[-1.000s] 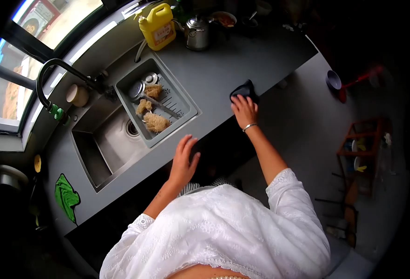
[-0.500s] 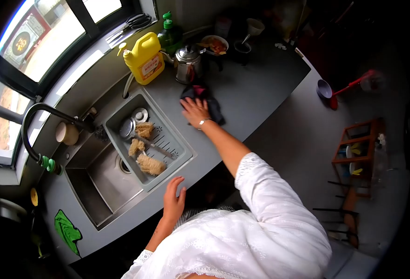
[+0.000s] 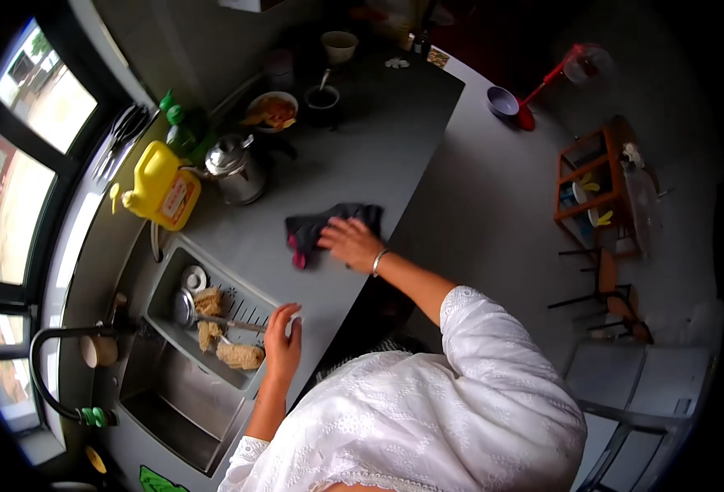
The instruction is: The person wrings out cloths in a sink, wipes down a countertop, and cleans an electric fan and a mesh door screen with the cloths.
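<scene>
Head view: I find the cloth [image 3: 306, 225] farther from the kettle [image 3: 237, 176] than before, right hand [image 3: 352, 243] flat on it, fingers spread; left hand [image 3: 281, 344] half-curled, empty, beside the tray [image 3: 226, 279].

Right arm [image 3: 415, 280], one: stretched forward, elbow slightly bent; right hand [image 3: 354, 243] palm down, flattened, fingers [image 3: 334, 238] a little spread, directed leftward. Left forearm [image 3: 268, 408], one: reaching a shorter way forward of the torso [image 3: 403, 410]; left hand [image 3: 281, 340] relaxed, fingers loosely bent, thumb standing apart
</scene>
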`<state>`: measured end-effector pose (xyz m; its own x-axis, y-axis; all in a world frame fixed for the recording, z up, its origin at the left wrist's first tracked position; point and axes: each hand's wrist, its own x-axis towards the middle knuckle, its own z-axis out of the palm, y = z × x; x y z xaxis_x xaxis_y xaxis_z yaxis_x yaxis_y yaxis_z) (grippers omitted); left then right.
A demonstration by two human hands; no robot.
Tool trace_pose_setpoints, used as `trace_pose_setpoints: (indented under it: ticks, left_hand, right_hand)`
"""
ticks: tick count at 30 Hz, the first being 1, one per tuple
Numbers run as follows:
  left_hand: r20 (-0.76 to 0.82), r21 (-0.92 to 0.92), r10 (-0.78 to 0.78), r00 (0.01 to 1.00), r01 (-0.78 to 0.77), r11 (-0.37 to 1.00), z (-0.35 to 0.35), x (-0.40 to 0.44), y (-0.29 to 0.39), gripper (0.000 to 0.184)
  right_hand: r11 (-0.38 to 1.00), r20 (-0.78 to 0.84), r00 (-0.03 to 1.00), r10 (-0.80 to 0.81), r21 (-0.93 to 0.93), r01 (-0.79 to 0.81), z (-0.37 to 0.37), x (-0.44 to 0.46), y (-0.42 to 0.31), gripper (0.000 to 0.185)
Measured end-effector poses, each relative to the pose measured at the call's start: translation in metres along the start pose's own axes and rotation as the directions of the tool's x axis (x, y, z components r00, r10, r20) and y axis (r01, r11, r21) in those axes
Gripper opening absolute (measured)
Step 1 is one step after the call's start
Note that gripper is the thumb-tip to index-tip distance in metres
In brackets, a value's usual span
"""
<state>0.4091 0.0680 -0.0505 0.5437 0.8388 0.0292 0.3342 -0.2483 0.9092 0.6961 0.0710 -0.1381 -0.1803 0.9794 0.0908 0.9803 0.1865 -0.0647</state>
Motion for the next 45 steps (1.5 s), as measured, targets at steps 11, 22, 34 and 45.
trace_pose_setpoints:
  ticks: [11, 22, 34, 45]
  left_hand:
    - [-0.023, 0.101, 0.059, 0.998, -0.057, 0.993, 0.136, 0.099, 0.041, 0.026]
    - [0.012, 0.383, 0.127, 0.992, -0.122, 0.915, 0.269, 0.196, 0.080, 0.049]
    - [-0.106, 0.462, 0.038, 0.994, 0.015, 0.887, 0.287, 0.239, 0.085, 0.046]
    - [-0.126, 0.310, -0.015, 0.992, 0.053, 0.949, 0.320, 0.345, 0.090, 0.039]
  right_hand:
    - [0.919, -0.164, 0.906, 0.390, 0.134, -0.371, 0.015, -0.019, 0.117, 0.049]
    - [0.970, -0.016, 1.000, 0.004, 0.241, 0.000, -0.020, -0.054, 0.234, 0.036]
    - [0.869, 0.053, 0.998, -0.036, 0.495, 0.005, -0.062, -0.008, 0.282, 0.039]
    - [0.860, 0.007, 0.929, -0.370, 0.382, 0.339, -0.013, 0.026, 0.370, 0.041]
